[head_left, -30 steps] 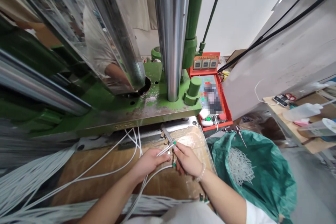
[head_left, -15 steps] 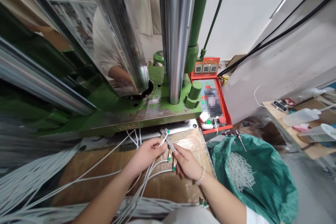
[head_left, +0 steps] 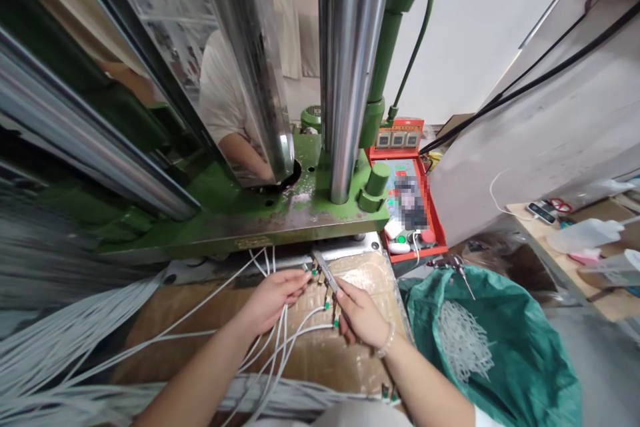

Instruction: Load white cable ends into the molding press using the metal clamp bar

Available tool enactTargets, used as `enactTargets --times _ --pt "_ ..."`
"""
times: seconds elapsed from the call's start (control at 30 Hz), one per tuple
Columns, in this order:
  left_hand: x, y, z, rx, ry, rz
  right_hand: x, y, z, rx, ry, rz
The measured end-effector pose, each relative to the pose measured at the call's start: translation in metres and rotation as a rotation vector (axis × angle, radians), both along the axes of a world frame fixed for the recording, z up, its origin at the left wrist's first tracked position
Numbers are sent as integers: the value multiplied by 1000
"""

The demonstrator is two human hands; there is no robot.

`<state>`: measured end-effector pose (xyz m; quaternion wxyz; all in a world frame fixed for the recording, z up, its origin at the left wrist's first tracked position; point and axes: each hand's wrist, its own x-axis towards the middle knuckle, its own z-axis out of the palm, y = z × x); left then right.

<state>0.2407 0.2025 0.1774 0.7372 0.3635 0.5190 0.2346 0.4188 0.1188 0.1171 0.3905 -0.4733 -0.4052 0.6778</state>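
My left hand [head_left: 273,299] pinches a white cable near its small green-tipped plug [head_left: 313,273], beside a slim grey metal bar [head_left: 326,271]. My right hand [head_left: 365,315] is closed on the lower end of that bar, which tilts up and left towards the machine. Close to my right fingertips are two more white cable ends with green-and-brass plugs [head_left: 336,322]; whether the fingers grip them too is hidden. Loose white cables [head_left: 285,353] run down from both hands towards my lap. Brown cardboard [head_left: 200,307] lies under the hands.
A green press [head_left: 310,213] with steel columns stands directly ahead. Right of it sits a red control box [head_left: 440,240]. A green sack [head_left: 530,347] holds white plastic scraps. White cable bundles [head_left: 95,327] spread at left, and a wooden table [head_left: 520,213] with bottles stands at far right.
The green plug in my left fingers has dropped from upright against the bar's upper part to lower beside it. My right hand keeps its grip on the bar. The view has shifted slightly.
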Motion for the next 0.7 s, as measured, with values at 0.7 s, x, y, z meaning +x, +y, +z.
enactTargets --times 0.7 --pt "0 -5 -11 205 311 -224 4 -3 1 54 -33 38"
